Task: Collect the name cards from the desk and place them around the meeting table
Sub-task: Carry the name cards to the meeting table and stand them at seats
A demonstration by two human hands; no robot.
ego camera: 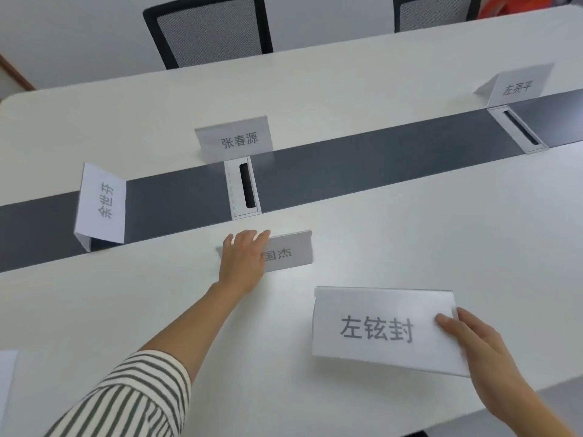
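Cards already stand at several places on the worktop (410,216). One card (100,205) sits at the left of the frame on the dark centre strip (362,165), turned so that its long axis runs toward and away from the camera and its printed face looks to the right. A second card (235,138) stands at upper centre, just behind a cable slot (243,187), and a third card (517,85) at upper right; both have their long axis running left to right and their printed faces toward the camera.

The left hand (241,260) lies over a fourth card (288,251) at mid-frame, fingers (252,236) spread flat over its left half, so it looks as if this card is being set or straightened; whether they grip it I cannot tell. Its long axis runs left to right, print toward the camera.

The right hand (473,348) holds a fifth card (383,326) at lower right by its right edge, thumb on the printed face, other fingers hidden behind. It appears to be lifted off the surface, long axis left to right, tilted slightly clockwise.

By my reckoning four cards are placed or nearly so, and the held one remains. Two chairs (211,29) stand beyond the far edge.
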